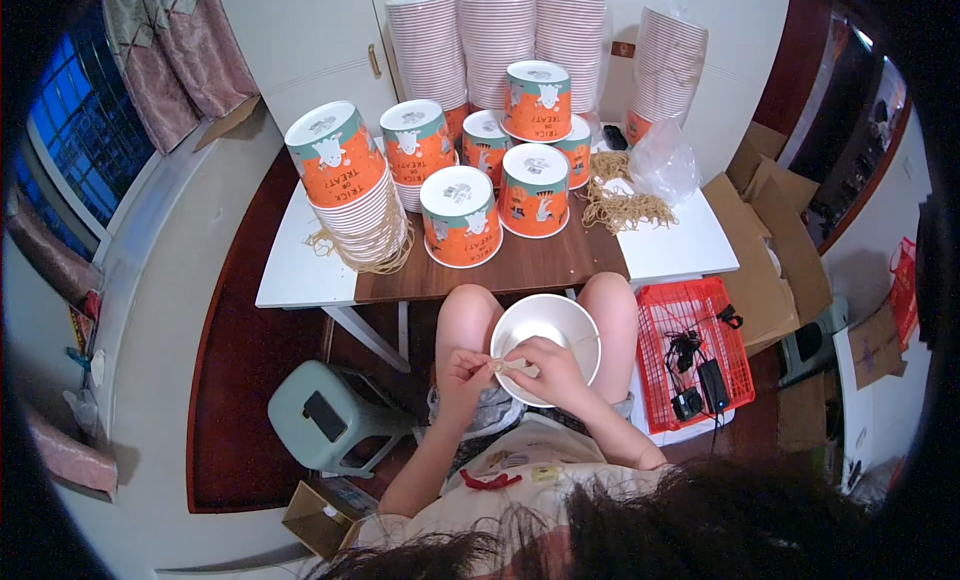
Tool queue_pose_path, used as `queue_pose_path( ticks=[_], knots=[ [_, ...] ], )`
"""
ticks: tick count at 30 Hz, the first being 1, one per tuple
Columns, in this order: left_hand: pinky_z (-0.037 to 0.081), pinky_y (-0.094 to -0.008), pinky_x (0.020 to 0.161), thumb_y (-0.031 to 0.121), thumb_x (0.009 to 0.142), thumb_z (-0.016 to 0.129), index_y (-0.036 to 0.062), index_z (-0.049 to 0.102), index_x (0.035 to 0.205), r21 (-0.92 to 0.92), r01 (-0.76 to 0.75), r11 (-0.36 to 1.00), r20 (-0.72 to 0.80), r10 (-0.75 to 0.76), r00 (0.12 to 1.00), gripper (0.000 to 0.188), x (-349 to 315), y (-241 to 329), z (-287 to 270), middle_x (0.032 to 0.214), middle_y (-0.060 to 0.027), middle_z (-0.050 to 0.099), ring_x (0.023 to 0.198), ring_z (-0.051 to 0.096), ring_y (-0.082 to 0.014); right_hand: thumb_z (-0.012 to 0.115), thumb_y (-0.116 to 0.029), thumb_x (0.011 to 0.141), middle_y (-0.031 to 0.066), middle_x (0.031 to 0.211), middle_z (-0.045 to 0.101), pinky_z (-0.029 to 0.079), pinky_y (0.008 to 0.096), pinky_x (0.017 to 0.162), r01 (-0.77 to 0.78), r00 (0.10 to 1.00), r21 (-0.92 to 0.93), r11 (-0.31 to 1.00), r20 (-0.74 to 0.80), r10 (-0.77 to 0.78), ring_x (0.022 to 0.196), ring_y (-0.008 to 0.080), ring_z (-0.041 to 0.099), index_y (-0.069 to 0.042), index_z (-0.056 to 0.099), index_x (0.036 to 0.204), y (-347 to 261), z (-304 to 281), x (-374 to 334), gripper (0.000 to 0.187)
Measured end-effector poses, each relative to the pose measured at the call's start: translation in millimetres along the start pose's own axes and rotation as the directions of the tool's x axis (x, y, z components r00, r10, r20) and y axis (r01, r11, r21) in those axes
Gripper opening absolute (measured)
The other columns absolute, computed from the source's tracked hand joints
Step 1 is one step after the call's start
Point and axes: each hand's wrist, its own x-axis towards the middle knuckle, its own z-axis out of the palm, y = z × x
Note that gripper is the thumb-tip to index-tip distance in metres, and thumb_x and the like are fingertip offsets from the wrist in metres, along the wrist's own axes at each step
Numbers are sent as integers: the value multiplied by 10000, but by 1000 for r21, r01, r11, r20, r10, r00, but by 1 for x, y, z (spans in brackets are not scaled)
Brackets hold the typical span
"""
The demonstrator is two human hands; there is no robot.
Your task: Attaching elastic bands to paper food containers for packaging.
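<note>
From head height, a wide fisheye view looks down and forward at the nearby table [594,264].

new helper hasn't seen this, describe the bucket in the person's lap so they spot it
Find the table with the brown middle and white ends. On its near side, between the seated person's knees, is the bucket. Unlike the upside-down orange buckets on the table, it sits mouth up, showing a plain white inside.

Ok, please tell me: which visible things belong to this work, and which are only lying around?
Seem part of the job:
open white bucket
pale cord between left hand and right hand
tan cord bundles
upturned orange paper buckets

Seem just lying about:
green plastic stool
red plastic basket with black adapters
open cardboard box
</note>
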Motion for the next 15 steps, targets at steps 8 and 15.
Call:
queue_pose_path(
  ticks=[8,15],
  knots=[
    [489,-213,610,-6,794,545,30,441,840,59,-6,998,40,3,999,120,3,-4,-5,835,-100,582,706,565,-110,582,-137,737,77,752,561,455,328,588,53,999,-25,998,11,-53,683,244,566,-93,604,758,6,2,-3,54],
    [454,-201,624,0,786,556,37,436,842,200,-73,977,105,53,993,138,8,15,-4,773,-51,554,696,529,-82,572,-100,736,87,709,580,452,292,553,-263,955,213,941,197,222,634,204,571,-50,587,777,-1,5,-2,66]
  ],
)
